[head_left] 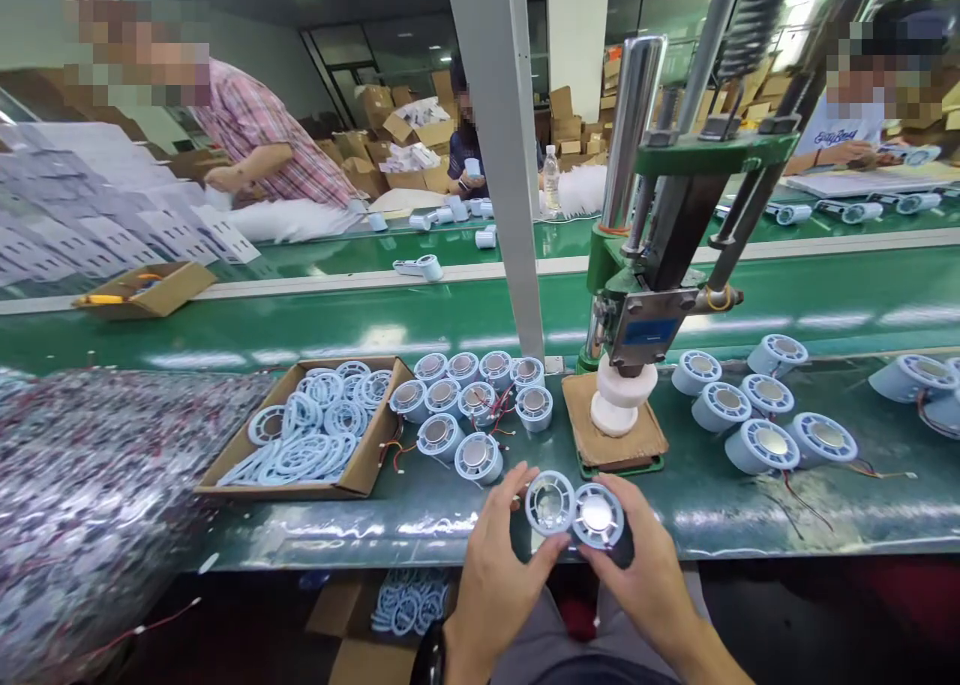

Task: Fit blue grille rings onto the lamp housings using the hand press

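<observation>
Just above the near table edge, my left hand grips a light-blue round housing with a slotted rim and a dull, greyish centre. My right hand holds a second round housing, its silver centre disc catching the light. The two sit side by side, rims touching or nearly so, faces towards me. Several similar housings with thin coloured wires stand beyond my left hand. Past my right hand are more silver-centred housings. Directly behind the held pair, a press has a white round block over a brown pad.
A cardboard box of light-blue rings stands left, beside a bubble-wrap heap. The press and a grey post rise ahead. Co-workers sit or stand beyond the green conveyor. Another box of rings is below the table.
</observation>
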Demonstrator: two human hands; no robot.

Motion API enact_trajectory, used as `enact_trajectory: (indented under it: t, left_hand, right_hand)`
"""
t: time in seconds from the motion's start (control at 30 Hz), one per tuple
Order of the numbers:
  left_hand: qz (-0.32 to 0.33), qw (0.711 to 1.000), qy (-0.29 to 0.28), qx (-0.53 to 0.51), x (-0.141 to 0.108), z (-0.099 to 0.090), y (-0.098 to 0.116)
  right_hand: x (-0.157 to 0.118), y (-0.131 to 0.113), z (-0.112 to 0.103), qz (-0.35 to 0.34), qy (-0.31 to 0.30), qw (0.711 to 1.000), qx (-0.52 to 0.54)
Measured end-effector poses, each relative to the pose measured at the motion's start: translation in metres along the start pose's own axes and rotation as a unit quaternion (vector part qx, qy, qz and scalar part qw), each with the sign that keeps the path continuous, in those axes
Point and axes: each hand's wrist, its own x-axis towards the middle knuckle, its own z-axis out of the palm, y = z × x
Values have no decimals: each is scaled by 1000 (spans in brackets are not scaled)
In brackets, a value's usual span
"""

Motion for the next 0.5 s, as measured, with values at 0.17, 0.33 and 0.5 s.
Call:
enact_trajectory:
  t: [0.17,0.33,0.5]
  left_hand:
    - [81,996,-23,30,2,-1,24]
    - [32,999,2,42,1,10,25]
    - [-26,999,19,19,-3,16,24]
  right_hand:
    - [-2,-8,23,15,-13,999,43]
    - [-4,-7,30,6,21,999,32]
    - [-6,-10,31,-2,31,999,7]
